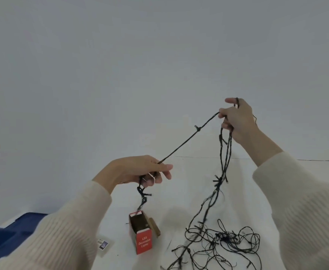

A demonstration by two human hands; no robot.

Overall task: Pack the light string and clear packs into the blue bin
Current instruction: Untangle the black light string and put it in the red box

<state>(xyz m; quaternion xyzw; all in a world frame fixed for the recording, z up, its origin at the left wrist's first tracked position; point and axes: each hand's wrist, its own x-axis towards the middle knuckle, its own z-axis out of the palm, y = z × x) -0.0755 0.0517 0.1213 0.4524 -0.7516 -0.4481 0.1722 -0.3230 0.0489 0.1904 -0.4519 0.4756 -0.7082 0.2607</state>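
Note:
A dark light string (187, 142) runs taut between my two raised hands. My left hand (138, 170) grips one part of it, and a short bunched tail hangs below that hand toward the box. My right hand (235, 115), higher and to the right, holds several loops of the string; these hang down to a loose tangle (224, 238) on the white table. A corner of the blue bin (9, 230) shows at the lower left, partly behind my left sleeve. One clear pack (104, 245) lies flat on the table beside that sleeve.
A red carton marked LED Decorative Lights (142, 232) stands open on the table under my left hand. The white table (179, 193) meets a plain pale wall behind.

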